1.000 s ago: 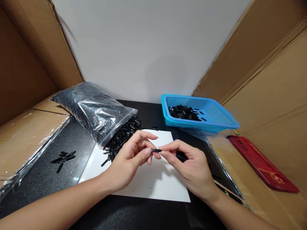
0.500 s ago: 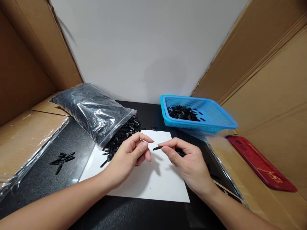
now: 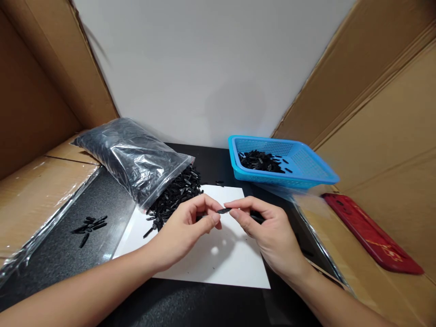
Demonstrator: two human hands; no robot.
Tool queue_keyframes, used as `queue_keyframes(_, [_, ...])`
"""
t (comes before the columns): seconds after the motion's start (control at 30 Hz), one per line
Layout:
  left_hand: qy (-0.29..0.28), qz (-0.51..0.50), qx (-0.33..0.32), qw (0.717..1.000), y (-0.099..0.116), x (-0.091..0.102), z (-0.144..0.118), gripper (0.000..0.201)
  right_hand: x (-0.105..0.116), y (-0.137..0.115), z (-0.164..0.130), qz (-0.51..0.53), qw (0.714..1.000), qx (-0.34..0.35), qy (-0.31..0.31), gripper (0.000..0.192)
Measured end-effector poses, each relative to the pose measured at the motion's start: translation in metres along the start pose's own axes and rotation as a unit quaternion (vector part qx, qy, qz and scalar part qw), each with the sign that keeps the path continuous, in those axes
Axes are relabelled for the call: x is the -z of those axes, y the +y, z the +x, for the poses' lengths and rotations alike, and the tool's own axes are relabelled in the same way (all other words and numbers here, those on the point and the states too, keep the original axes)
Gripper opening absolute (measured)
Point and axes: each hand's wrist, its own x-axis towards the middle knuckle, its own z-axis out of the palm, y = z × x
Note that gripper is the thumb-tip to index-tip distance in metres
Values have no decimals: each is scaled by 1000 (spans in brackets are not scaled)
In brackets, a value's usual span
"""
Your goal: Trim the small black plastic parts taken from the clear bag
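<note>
A small, thin black piece [image 3: 224, 210] with a pointed oval shape is pinched between both hands above a white sheet [image 3: 238, 263]. My left hand [image 3: 192, 220] is closed, thumb and fingertips at the piece's left end. At its right end, the thumb and index finger of my right hand [image 3: 269, 225] grip it. Something black also shows under the curled fingers of my right hand, partly hidden. Left of the hands, a heap of similar black pieces [image 3: 177, 193] spills from a clear plastic bag [image 3: 136, 156] onto the sheet.
A blue plastic basket [image 3: 316, 165] at the back right holds more black pieces. A few loose black pieces [image 3: 89, 225] lie on the dark tabletop at left. A red phone-case-like object [image 3: 371, 234] rests on cardboard at right. Cardboard walls stand on both sides.
My left hand has moved right and closed its fingertips on the left end of the black piece. My right hand keeps its hold, almost unmoved.
</note>
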Motion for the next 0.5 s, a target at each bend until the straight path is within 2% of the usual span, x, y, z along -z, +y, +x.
queue_keyframes(0.5, [8, 6, -24, 1000, 0, 1, 0, 17, 1, -1, -1, -4, 1000, 16, -10, 11])
